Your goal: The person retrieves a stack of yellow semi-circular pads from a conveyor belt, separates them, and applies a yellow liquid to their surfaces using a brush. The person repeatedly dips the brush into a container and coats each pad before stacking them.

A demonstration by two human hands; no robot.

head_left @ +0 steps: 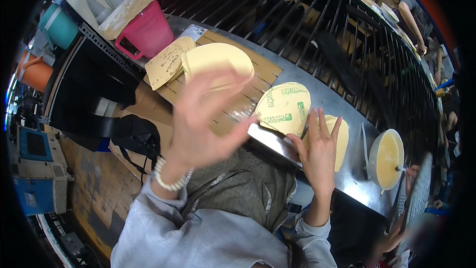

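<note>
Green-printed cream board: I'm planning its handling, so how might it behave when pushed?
Probably light: the green-printed cream board looks thin. Likely fairly stiff, as it lies flat. Perhaps slides easily on the shiny metal tabletop.

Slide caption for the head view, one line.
Right hand over pale cutouts, green-printed cutout alongside; left hand open, motion-blurred.

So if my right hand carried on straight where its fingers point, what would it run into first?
Past a strip of metal tabletop, your right hand would probably meet the row of dark bars first, though depth is hard to judge here.
</note>
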